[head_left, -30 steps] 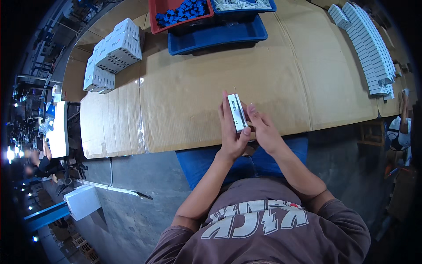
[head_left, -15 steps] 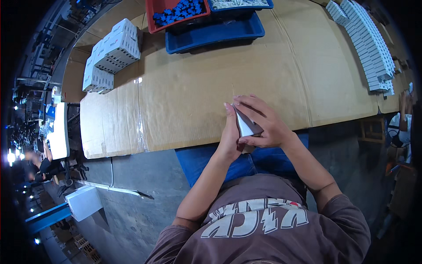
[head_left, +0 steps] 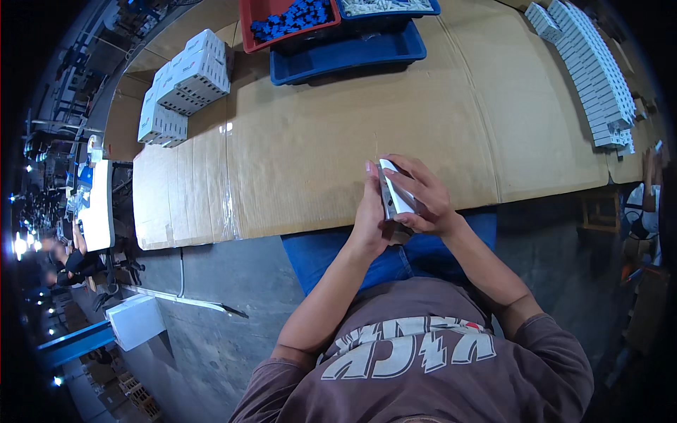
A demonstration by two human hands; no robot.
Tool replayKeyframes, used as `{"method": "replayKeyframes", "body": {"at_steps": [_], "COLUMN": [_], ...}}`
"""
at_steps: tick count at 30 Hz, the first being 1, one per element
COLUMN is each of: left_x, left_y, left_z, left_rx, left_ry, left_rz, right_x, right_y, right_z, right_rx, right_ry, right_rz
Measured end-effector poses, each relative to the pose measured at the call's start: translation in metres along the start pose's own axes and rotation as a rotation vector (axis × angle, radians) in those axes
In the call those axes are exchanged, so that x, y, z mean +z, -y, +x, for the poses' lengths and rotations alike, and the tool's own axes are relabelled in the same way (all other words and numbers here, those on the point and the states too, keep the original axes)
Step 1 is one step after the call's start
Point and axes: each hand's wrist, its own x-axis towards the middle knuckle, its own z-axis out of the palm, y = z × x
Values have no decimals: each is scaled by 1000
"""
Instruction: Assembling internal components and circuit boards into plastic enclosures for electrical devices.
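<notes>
fingers of left hand [head_left: 370, 215] and right hand [head_left: 429, 199] curl half-closed around one small white case [head_left: 403, 202] by the near edge of the cardboard-covered counter [head_left: 317, 155]; one red tray [head_left: 247, 34], two blue trays [head_left: 352, 58] stand beyond, grey floor [head_left: 236, 278] below.

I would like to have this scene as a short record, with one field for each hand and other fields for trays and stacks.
Left hand: holds a small white object from its left side
Right hand: on the same object, from its right side
Surface: cardboard-covered table
Trays, far side: red tray with blue pieces; blue tray with white pieces; nearer blue tray
Left stack: white boxes
Right stack: long row of white items
</notes>
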Motion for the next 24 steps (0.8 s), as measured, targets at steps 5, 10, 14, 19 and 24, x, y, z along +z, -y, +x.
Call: {"method": "replayKeyframes", "body": {"at_steps": [5, 10, 14, 19, 24], "left_x": [-4, -19, -33, -63, -107], "left_y": [7, 1, -15, -33, -39], "left_z": [8, 15, 30, 23, 4], "left_rx": [-17, 82, 405, 765, 900], "left_ry": [28, 177, 4, -77, -254], "left_rz": [-108, -186, -77, 530, 912], "right_x": [2, -17, -27, -26, -31], "right_y": [0, -7, -26, -23, -19], "right_z": [-5, 27, 25, 12, -11], "right_rx": [92, 312, 495, 405, 214], "right_ry": [-220, -415, -282, -201, 154], "right_rz": [179, 230, -149, -8, -364]}}
